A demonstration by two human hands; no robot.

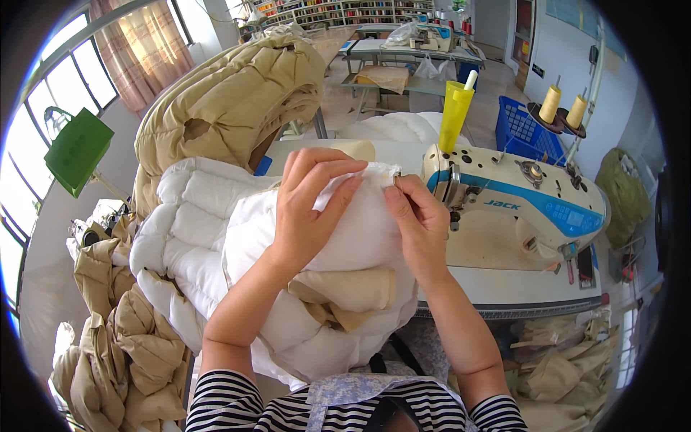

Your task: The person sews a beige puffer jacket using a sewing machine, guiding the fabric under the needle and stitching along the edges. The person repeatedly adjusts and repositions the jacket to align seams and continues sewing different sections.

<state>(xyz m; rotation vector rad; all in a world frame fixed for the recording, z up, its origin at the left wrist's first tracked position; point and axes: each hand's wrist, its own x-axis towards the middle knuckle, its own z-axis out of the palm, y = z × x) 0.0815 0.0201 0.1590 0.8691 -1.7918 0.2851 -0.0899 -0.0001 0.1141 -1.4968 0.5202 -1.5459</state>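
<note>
A white padded garment (194, 216) with quilted channels spreads over my lap and the table edge, a beige fabric piece (345, 288) showing in its folds. My left hand (313, 198) pinches the garment's upper edge between thumb and fingers. Just to its right, my right hand (421, 219) pinches the same edge at a corner. A small dark metallic bit shows at the right fingertips, too small to name. Both hands are raised in front of the sewing machine (518, 194), left of its needle end.
A yellow holder (453, 115) with a white stick stands on the machine. Thread cones (551, 104) and a blue basket (525, 129) are behind it. Beige padded garments (230, 93) pile at far left, with more beige padded fabric (137, 345) below. A green lamp shade (78, 151) hangs left.
</note>
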